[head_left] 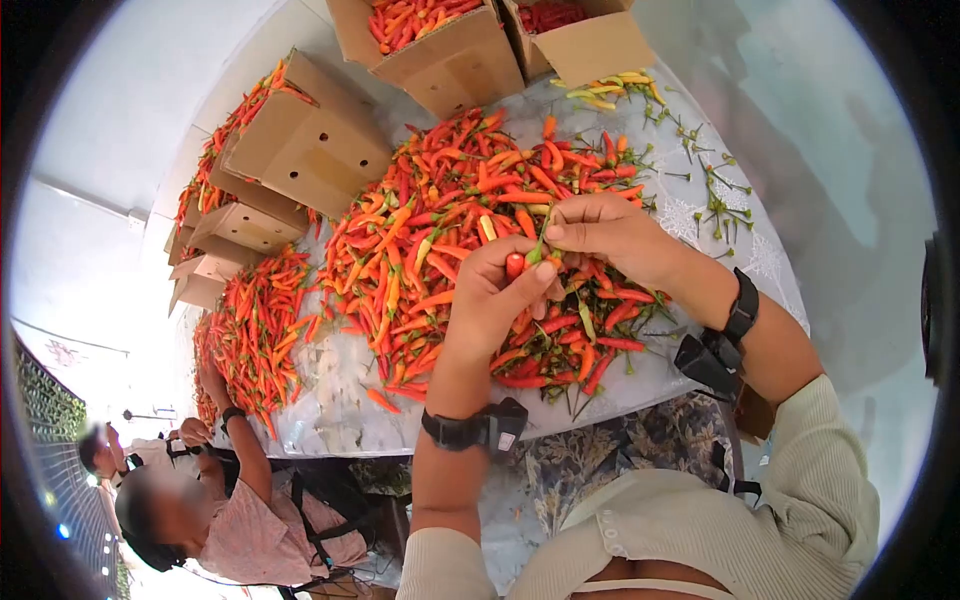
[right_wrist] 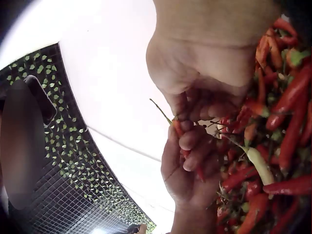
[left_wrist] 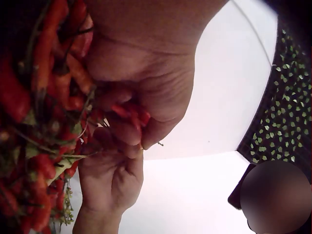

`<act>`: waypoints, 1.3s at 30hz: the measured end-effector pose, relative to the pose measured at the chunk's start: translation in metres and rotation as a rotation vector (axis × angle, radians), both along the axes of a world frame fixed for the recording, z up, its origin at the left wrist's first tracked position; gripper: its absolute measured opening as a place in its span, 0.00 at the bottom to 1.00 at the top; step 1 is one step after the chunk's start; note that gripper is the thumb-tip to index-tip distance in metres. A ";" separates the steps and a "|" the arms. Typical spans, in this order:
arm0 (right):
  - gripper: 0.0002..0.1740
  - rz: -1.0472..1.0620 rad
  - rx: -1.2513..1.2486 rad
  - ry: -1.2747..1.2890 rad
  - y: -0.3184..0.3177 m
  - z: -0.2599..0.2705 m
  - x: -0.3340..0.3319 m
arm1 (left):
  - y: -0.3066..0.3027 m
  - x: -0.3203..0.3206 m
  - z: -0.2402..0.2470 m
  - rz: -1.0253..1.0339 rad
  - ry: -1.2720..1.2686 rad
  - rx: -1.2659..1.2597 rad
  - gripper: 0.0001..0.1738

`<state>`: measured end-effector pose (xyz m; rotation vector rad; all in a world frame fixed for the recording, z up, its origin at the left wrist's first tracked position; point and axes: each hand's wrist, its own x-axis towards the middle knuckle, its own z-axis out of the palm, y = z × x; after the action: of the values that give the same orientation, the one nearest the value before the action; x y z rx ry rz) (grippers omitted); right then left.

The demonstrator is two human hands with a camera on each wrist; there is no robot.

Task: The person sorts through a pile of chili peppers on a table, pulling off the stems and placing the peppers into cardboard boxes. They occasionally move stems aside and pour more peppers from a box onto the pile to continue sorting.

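My left hand (head_left: 490, 300) grips red chilli peppers (head_left: 514, 266) between thumb and curled fingers, over the heap. In the left wrist view, red chillies (left_wrist: 131, 114) poke out from its fingers. My right hand (head_left: 615, 238) meets it fingertip to fingertip, thumb and forefinger pinching a green chilli stem (head_left: 545, 228). From the right wrist side, a thin stem (right_wrist: 162, 112) sticks out where both hands' fingertips meet, above a red chilli (right_wrist: 201, 173) held in the left fingers. Beneath both hands spreads a large heap of red and orange chillies (head_left: 440, 220).
Cardboard boxes (head_left: 300, 130) filled with chillies line the table's far side. Plucked green stems (head_left: 725, 200) lie scattered at the right, near some yellow chillies (head_left: 605, 90). A second chilli pile (head_left: 260, 330) is on the left, where another person (head_left: 260, 520) reaches in.
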<state>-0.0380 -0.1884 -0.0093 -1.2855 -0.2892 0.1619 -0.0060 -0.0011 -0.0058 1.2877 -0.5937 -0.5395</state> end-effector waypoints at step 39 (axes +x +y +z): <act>0.12 -0.210 -0.123 -0.166 0.006 0.001 -0.003 | -0.006 0.000 0.003 0.096 -0.011 0.163 0.14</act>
<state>-0.0412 -0.1827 -0.0083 -1.4452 -0.2879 -0.1078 -0.0064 -0.0071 -0.0030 1.4665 -0.5015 -0.5095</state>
